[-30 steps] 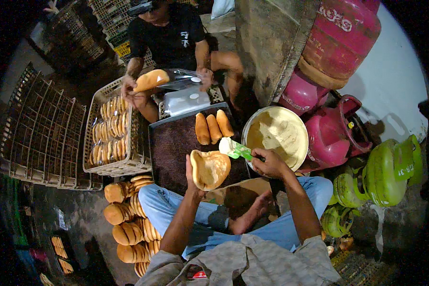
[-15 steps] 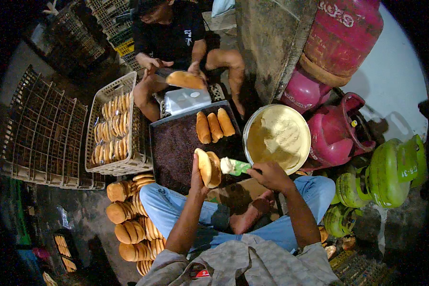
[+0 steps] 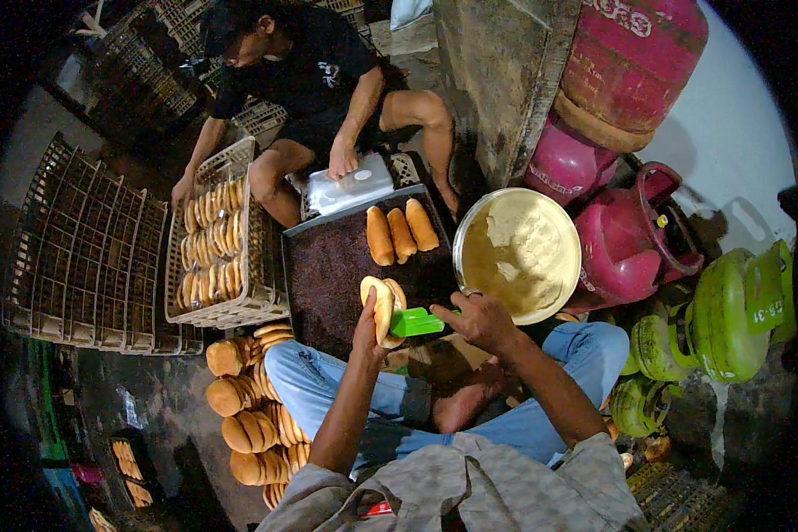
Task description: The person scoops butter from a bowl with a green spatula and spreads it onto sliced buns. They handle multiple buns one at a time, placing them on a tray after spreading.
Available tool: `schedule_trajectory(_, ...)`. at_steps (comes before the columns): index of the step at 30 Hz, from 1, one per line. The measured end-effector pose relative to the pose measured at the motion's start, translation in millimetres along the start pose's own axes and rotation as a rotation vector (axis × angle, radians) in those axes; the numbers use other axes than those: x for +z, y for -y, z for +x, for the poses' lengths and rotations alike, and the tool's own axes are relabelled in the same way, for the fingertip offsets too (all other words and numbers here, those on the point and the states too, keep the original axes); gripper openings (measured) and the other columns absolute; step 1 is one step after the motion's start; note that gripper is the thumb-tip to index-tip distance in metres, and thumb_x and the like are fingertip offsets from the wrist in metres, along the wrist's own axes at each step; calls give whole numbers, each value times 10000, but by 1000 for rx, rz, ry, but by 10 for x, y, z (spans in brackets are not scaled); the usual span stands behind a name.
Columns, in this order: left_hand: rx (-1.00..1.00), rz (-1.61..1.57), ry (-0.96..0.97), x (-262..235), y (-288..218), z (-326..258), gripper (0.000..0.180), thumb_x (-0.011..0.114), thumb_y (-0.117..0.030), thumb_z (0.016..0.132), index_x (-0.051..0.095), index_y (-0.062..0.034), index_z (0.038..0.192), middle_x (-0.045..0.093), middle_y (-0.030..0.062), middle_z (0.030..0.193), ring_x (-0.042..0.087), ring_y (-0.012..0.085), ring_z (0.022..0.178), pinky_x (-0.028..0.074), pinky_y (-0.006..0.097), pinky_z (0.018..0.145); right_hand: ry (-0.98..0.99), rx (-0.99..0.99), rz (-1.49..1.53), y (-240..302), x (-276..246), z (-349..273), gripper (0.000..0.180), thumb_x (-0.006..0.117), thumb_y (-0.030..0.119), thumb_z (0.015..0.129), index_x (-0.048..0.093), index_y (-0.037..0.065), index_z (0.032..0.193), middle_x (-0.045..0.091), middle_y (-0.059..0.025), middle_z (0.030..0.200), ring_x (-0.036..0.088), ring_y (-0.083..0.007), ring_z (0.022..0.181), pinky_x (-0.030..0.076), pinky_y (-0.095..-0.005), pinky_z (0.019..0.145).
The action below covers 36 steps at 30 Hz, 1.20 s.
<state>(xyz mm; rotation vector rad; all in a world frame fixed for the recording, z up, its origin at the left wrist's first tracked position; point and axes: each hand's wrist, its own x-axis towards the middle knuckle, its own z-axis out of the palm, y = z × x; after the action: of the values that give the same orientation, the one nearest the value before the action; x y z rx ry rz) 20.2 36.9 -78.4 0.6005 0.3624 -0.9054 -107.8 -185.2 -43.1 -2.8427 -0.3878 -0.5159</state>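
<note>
Your left hand (image 3: 369, 321) grips a split bun (image 3: 380, 306) upright above the dark tray (image 3: 328, 266), which carries three buns (image 3: 401, 234). Your right hand (image 3: 479, 319) pinches a green spatula (image 3: 417, 322) against it. Beside you, the round bowl (image 3: 516, 255) holds pale cream; the crate (image 3: 215, 244) holds more buns.

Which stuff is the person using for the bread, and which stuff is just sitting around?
In use: left hand holding split bun; right hand holding green spreader; bowl of cream; dark tray.
Lying about: pink gas cylinders; green gas cylinders; empty crates.
</note>
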Motion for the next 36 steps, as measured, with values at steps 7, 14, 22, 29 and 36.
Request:
schedule_trajectory(7, 77, 61, 80, -42, 155, -34, 507, 591, -387, 1002, 488, -81, 1392, 641, 177, 1256, 666, 247, 1054, 596, 302, 704, -75, 50, -1, -27, 29, 16, 483, 665, 170, 800, 643, 182, 1282, 537, -82, 829, 604, -264, 655, 525, -395, 579)
schedule_trajectory(14, 106, 258, 70, -438, -272, 87, 502, 661, -237, 953, 498, -45, 1387, 651, 135, 1258, 645, 256, 1111, 566, 390, 896, 107, 215, -9, -62, -76, -297, 482, 702, 191, 822, 645, 240, 1298, 620, -128, 951, 667, -317, 794, 571, -427, 696)
schedule_trajectory(22, 780, 1537, -5, -607, -560, 564, 577, 696, 66, 809, 554, -127, 1334, 644, 104, 1248, 645, 333, 1118, 534, 408, 953, 11, 615, 192, -353, -200, -617, 412, 685, 178, 867, 674, 222, 1277, 674, -167, 1056, 651, -385, 959, 541, -475, 825)
schedule_trajectory(29, 835, 2945, -100, -832, 47, 1116, 448, 608, -380, 895, 587, -259, 1325, 581, 74, 1331, 535, 307, 1226, 323, 649, 1033, 8, 664, 230, -448, -97, -688, 378, 686, 220, 879, 688, 205, 1256, 679, -215, 1154, 656, -404, 1045, 519, -491, 939)
schedule_trajectory(36, 115, 820, -1, -815, -780, 926, 238, 550, -182, 883, 646, -57, 1061, 694, 78, 915, 686, 284, 796, 579, 385, 774, -65, 777, 426, -684, -184, -883, 362, 692, 213, 885, 691, 145, 1240, 682, -205, 1166, 647, -402, 1074, 516, -465, 950)
